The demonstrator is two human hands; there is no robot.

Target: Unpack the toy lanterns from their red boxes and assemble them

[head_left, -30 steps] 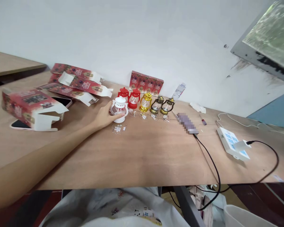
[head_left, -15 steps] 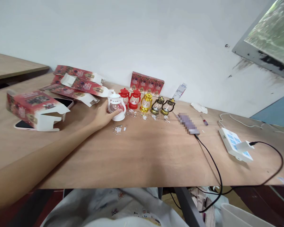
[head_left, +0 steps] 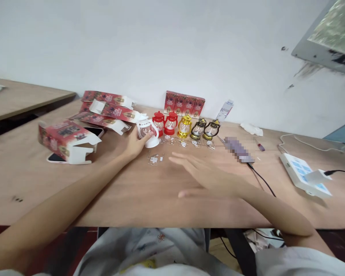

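My left hand [head_left: 136, 142] is closed around a small white lantern [head_left: 151, 142] with a clear middle, which is slightly tilted. To its right stand two red lanterns [head_left: 170, 123], a gold lantern [head_left: 184, 126] and two bronze-black lanterns [head_left: 211, 130] in a row. Small clear and white pieces [head_left: 183, 144] lie in front of them. Another white piece with thin wire-like outlines [head_left: 153, 159] rests just below the white lantern. Over the middle of the table my right hand [head_left: 205, 174] is open, its fingers stretched leftward and thumb apart, holding nothing.
Opened red cartons [head_left: 69, 138] lie at the left, partly over phones [head_left: 56, 158]. Several upright red boxes [head_left: 184, 104] stand near the wall beside a plastic bottle [head_left: 225, 110]. At the right are a pixelated phone [head_left: 238, 149], a tissue [head_left: 251, 129] and a white power strip [head_left: 303, 174] with cables.
My right hand has come into view from the right and reaches over the table. The left hand still holds the white lantern. The whole view has shifted a little.
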